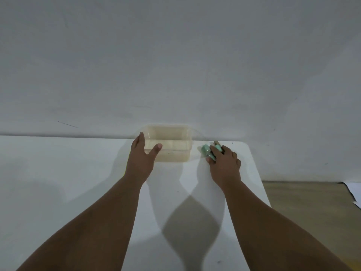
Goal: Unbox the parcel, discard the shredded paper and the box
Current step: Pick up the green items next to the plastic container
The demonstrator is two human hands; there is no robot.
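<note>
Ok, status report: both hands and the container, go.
Left hand open against clear container, left side. Right hand closed on mint-green item beside it. Table path unobstructed.

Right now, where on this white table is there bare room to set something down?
The broad stretch left of the left hand is bare. It's crowded at the far edge: the clear plastic tub and pale green items under the right hand.

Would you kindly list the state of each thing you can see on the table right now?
Container: clear, upright, open-topped, looks empty, at the table's far edge by the wall.
Left hand: open, against the container's left side.
Right hand: closed over the green items.
Green items: lying on the table, partly hidden by the hand; what they are is unclear.
Table: white, bears everything.
</note>
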